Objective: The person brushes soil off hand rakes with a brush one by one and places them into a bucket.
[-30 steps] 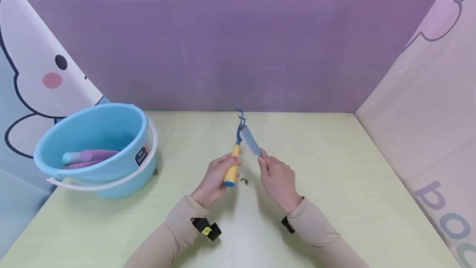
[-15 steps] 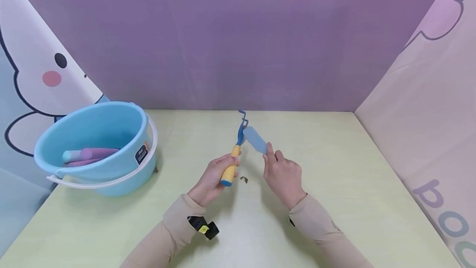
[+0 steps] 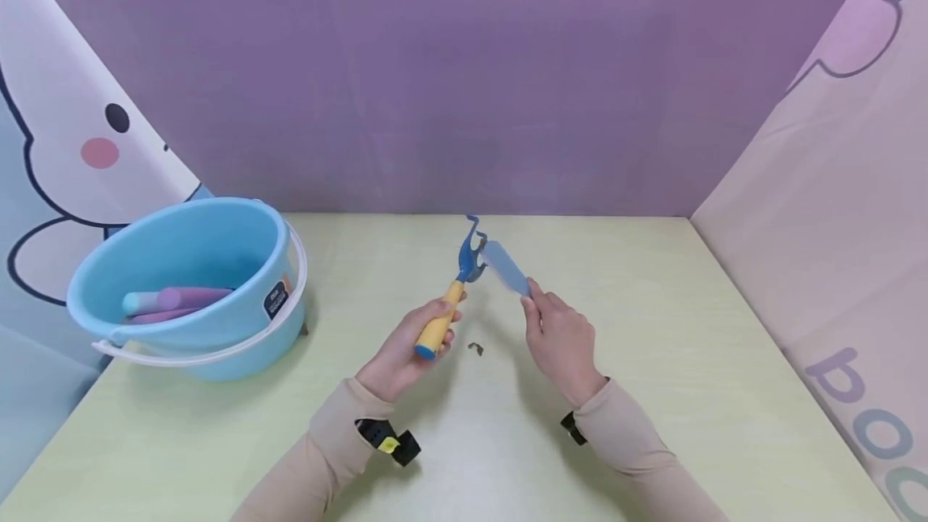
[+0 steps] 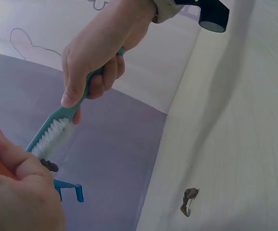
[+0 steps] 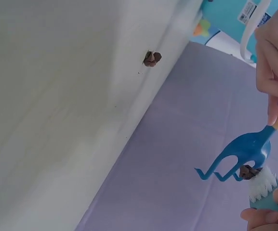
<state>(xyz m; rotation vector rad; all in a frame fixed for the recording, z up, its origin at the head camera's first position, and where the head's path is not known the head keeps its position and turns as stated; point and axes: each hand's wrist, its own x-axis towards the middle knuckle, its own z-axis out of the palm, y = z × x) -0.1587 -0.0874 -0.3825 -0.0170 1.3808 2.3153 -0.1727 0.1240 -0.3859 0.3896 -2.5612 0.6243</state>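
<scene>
My left hand (image 3: pixel 406 345) grips the yellow handle of a small hand rake (image 3: pixel 433 329), whose blue tines point up and away. A brown clump (image 5: pixel 248 172) clings to the tines in the right wrist view. My right hand (image 3: pixel 564 341) holds a teal-blue brush (image 3: pixel 507 268) by its handle. The brush's white bristles (image 5: pixel 262 186) meet the clump at the rake's side. Both tools are raised over the table. In the left wrist view, my left hand hides most of the rake.
A brown, crumpled scrap (image 3: pixel 474 348) lies on the pale table (image 3: pixel 652 329) below the hands. At left stands a light-blue bucket (image 3: pixel 239 353) with a white handle, holding purple and light-blue handled things (image 3: pixel 194 298). A purple backdrop (image 3: pixel 464 87) rises behind the table.
The rake has tilted, its handle end swinging left and its tines rolling so that more of the head shows. The brush and my right hand have shifted slightly right.
</scene>
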